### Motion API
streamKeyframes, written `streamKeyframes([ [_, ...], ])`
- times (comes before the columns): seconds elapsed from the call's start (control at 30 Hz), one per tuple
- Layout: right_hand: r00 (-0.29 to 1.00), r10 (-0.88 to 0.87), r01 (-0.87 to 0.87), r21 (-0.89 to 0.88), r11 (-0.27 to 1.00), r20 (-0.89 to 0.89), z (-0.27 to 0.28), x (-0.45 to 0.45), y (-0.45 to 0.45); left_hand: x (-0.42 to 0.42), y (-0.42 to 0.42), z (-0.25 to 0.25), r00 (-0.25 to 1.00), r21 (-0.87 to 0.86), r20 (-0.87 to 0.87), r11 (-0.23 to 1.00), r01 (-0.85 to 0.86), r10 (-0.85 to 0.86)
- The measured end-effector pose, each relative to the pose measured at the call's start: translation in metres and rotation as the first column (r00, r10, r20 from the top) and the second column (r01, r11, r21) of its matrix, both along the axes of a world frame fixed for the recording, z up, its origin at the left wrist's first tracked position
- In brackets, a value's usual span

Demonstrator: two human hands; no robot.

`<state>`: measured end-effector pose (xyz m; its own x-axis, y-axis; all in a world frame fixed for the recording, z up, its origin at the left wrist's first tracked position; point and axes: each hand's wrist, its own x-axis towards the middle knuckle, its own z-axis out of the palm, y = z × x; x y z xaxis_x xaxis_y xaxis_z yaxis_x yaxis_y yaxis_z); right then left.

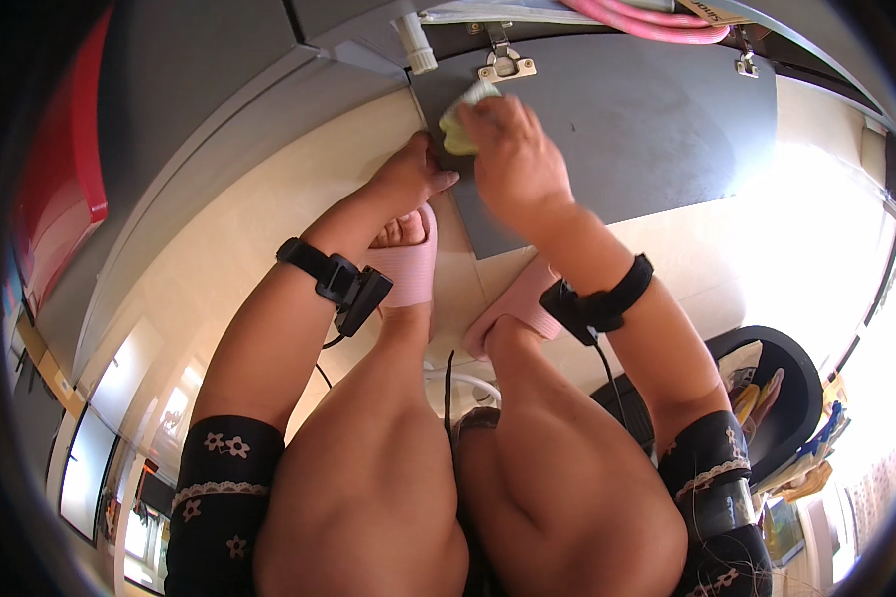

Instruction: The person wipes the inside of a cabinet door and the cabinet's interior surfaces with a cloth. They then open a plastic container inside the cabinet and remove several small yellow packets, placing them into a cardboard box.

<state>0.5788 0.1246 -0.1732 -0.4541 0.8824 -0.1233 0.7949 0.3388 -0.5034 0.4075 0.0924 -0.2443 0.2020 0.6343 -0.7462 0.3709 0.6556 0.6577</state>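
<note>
A grey cabinet door point(620, 142) stands swung out on metal hinges point(506, 67) in front of me. My right hand point(519, 157) is closed on a crumpled pale green and whitish cloth point(463, 123), held against or just over the door's face below the left hinge. The hand is slightly blurred. At the door's left edge is my left hand point(422, 168), with its thumb over the face and its fingers at the edge, partly hidden.
Pink hoses point(657, 24) and a white ribbed pipe end point(416, 45) are at the cabinet's opening. My feet in pink slippers point(399, 276) rest on the tiled floor. A black bin point(799, 395) with refuse stands at right, a red glossy panel point(67, 186) at left.
</note>
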Motion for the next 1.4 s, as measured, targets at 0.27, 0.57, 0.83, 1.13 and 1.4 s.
streamKeyframes([
  [0.27, 0.995, 0.008, 0.006, -0.136, 0.991, 0.104, -0.009, -0.023, 0.040, 0.003, 0.005, 0.004, 0.983, 0.121, -0.130, 0.982, 0.146, -0.130],
  [0.57, 0.979, 0.186, -0.186, -0.016, 0.982, 0.082, -0.014, -0.012, 0.006, 0.002, 0.001, -0.001, 0.995, 0.100, 0.037, 0.991, 0.090, -0.094],
  [0.83, 0.943, -0.299, 0.264, 0.219, 0.939, 0.144, -0.032, 0.108, 0.063, 0.002, 0.005, 0.005, 0.981, 0.062, -0.154, 0.990, 0.129, -0.118],
  [1.13, 0.975, -0.201, 0.185, 0.154, 0.971, 0.097, -0.029, 0.036, 0.032, -0.001, 0.004, -0.004, 0.983, 0.013, -0.141, 0.993, 0.119, -0.116],
  [1.4, 0.928, -0.260, 0.189, 0.262, 0.946, 0.267, -0.030, 0.124, 0.061, -0.004, 0.005, 0.001, 0.988, 0.012, -0.096, 0.993, 0.121, -0.119],
])
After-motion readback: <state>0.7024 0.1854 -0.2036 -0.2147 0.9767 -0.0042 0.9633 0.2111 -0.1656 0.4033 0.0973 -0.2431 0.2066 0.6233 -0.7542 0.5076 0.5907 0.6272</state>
